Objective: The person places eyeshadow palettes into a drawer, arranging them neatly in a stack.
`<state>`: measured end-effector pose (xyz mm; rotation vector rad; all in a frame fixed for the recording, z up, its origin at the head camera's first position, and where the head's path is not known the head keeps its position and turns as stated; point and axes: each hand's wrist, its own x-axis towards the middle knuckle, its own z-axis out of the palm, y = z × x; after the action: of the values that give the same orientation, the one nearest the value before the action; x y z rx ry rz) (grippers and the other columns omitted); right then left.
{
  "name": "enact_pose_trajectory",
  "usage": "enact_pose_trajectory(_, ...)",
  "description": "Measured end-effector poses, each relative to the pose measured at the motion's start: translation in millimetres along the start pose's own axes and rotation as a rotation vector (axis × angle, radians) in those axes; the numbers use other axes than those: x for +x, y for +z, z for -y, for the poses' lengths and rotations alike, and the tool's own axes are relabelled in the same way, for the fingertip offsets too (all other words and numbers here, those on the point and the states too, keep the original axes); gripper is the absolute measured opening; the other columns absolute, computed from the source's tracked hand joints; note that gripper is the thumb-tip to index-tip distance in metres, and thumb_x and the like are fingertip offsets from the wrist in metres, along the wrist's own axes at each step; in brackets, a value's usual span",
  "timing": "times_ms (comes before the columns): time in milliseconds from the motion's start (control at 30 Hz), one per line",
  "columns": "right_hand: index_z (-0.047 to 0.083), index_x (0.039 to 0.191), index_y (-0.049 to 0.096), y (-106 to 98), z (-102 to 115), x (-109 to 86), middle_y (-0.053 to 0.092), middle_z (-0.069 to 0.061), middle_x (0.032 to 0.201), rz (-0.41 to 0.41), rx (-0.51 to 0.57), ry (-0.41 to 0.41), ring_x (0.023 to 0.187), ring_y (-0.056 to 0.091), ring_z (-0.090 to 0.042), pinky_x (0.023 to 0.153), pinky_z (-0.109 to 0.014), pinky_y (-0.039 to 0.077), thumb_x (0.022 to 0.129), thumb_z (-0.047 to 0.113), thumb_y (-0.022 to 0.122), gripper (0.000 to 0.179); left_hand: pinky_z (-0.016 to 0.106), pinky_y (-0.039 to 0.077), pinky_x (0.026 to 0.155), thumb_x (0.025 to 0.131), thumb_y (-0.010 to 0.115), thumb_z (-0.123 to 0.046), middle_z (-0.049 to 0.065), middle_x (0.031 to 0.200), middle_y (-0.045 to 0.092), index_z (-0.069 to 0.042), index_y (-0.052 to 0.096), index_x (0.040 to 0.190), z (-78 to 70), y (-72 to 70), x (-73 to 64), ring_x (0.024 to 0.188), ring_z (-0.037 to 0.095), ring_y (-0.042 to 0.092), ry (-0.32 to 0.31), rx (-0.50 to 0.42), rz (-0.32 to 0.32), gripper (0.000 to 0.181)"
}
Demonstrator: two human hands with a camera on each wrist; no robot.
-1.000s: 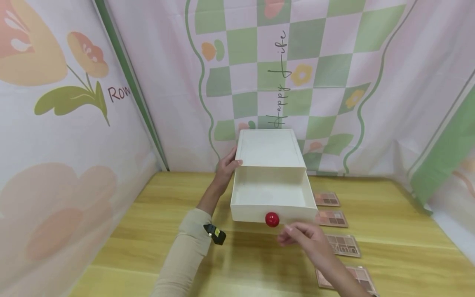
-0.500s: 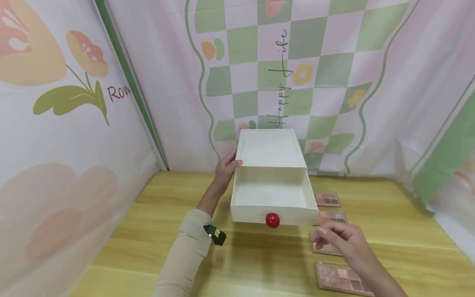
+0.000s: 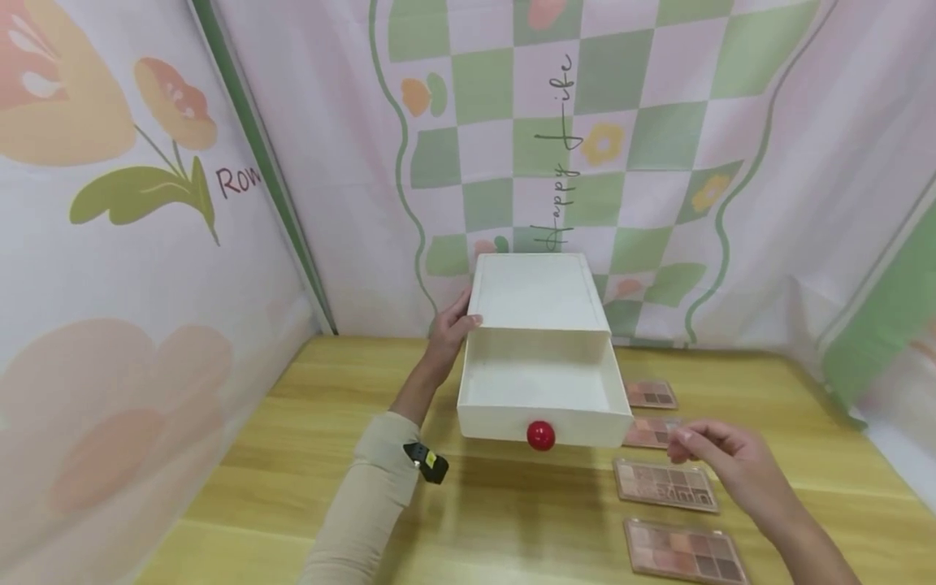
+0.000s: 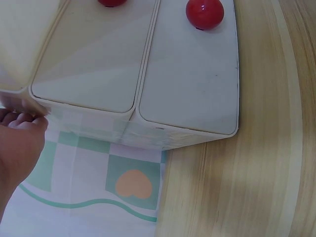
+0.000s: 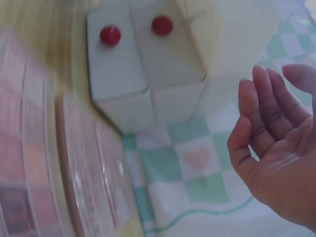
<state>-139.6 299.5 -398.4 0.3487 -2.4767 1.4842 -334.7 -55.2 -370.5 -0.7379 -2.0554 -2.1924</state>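
Observation:
A white drawer cabinet stands at the back of the table, its top drawer pulled out and bare inside. A round red knob sits on the drawer's front. In the left wrist view, two lower drawers, one with a red knob, are closed. My left hand grips the cabinet's left side near the top, thumb over the upper edge. To the right, my right hand hovers with loosely bent fingers, holding nothing. It is nearest to an eyeshadow palette and another palette behind it.
Several eyeshadow palettes line the table right of the cabinet, the nearest palette at the front and the farthest palette at the back. A patterned cloth hangs behind, and another cloth borders the left. The table is wood-grained.
My right hand has moved right, away from the red knob and over to the palettes, uncovering the front two. The drawer stays pulled out, and my left hand keeps its place.

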Motion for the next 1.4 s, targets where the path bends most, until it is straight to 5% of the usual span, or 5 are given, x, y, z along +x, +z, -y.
enact_pose_trajectory(333,-0.003,0.111,0.070,-18.5,-19.7,19.6,0.072,0.023,0.086,-0.006,-0.190,0.125,0.083,0.064,0.007,0.072,-0.012,0.051,0.105,0.022,0.054,0.030,0.043,0.022,0.130,0.092,0.053,-0.020,0.018,0.170,0.019,0.002,0.023,0.159,0.5,0.9,-0.2,0.159,0.031,0.020,0.001,0.016,-0.008,0.076)
enact_pose_trajectory(900,-0.009,0.125,0.064,-42.6,-88.6,64.7,0.073,0.019,0.091,0.085,-0.272,0.144,0.081,0.063,0.011,0.070,-0.018,0.056,0.107,0.023,0.050,0.040,0.041,0.019,0.131,0.091,0.053,-0.019,0.020,0.170,0.016,0.005,0.021,0.158,4.4,3.3,1.6,0.159,0.031,0.018,0.004,0.014,0.000,0.078)
enact_pose_trajectory(1167,-0.014,0.123,0.064,-42.5,-106.1,81.0,0.072,-0.031,0.114,0.100,-0.320,0.142,0.081,0.054,0.018,0.070,-0.016,0.053,0.103,0.020,0.055,0.040,0.041,0.021,0.131,0.091,0.053,-0.020,0.019,0.170,0.016,0.004,0.021,0.159,4.2,3.3,4.6,0.159,0.030,0.019,0.012,0.004,0.002,0.078)
enact_pose_trajectory(1300,-0.013,0.122,0.065,-41.3,-113.0,89.1,0.067,-0.036,0.122,0.114,-0.365,0.119,0.084,0.044,0.026,0.072,-0.010,0.049,0.100,0.018,0.061,0.039,0.043,0.019,0.131,0.091,0.052,-0.017,0.019,0.170,0.015,0.005,0.019,0.159,3.7,1.6,3.5,0.159,0.031,0.017,0.011,-0.001,0.005,0.078)
enact_pose_trajectory(1400,-0.013,0.125,0.064,-39.6,-117.9,95.9,0.067,-0.035,0.124,0.147,-0.384,0.110,0.088,0.050,0.021,0.075,-0.010,0.049,0.098,0.018,0.063,0.040,0.043,0.019,0.131,0.091,0.052,-0.017,0.019,0.170,0.016,0.005,0.019,0.159,2.4,0.3,2.2,0.159,0.032,0.017,0.007,-0.005,-0.001,0.078)
